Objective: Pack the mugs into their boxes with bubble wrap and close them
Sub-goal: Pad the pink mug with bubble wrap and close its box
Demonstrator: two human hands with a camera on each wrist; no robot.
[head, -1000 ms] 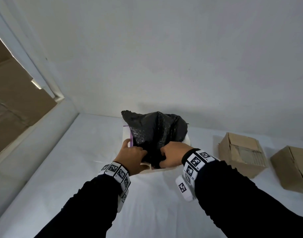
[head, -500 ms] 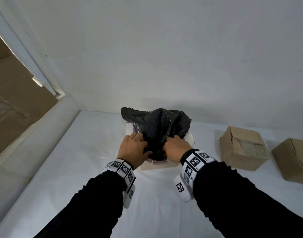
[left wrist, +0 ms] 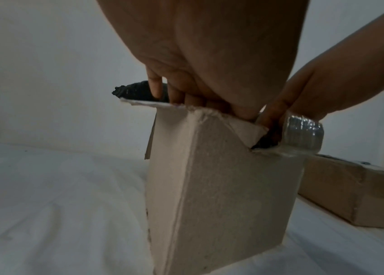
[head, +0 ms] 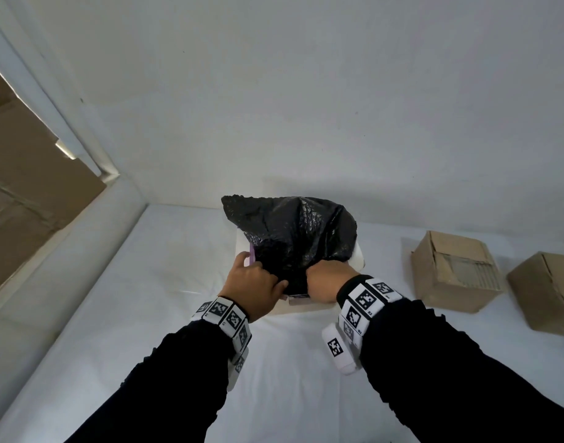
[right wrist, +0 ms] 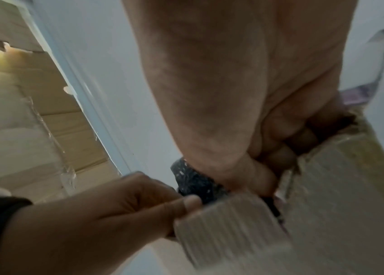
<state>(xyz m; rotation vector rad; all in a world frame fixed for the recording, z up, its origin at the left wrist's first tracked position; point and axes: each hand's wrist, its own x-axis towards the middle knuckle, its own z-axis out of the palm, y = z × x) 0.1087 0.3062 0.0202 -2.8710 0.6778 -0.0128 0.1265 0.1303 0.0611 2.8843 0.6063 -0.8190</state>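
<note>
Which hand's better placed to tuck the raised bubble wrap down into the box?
Right hand, marginally: black bubble wrap bulges directly above it. Left hand grips box edge, steadying.

White cloth [head: 146, 314], creased, under left hand [head: 255, 282] and right hand [head: 327, 281]. Plain white wall [head: 306, 91] beyond them. Far left of left hand: white frame [head: 79, 135], taped brown cardboard sheet [head: 28, 187] behind it.

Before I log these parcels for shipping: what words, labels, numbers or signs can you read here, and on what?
No readable text anywhere.
White wristbands: black-and-white square marker patterns; tiny characters beside them, too small to read.
Pale cardboard box stuffed with black bubble wrap: no print visible.
Two brown cardboard boxes: only tape, no label.
</note>
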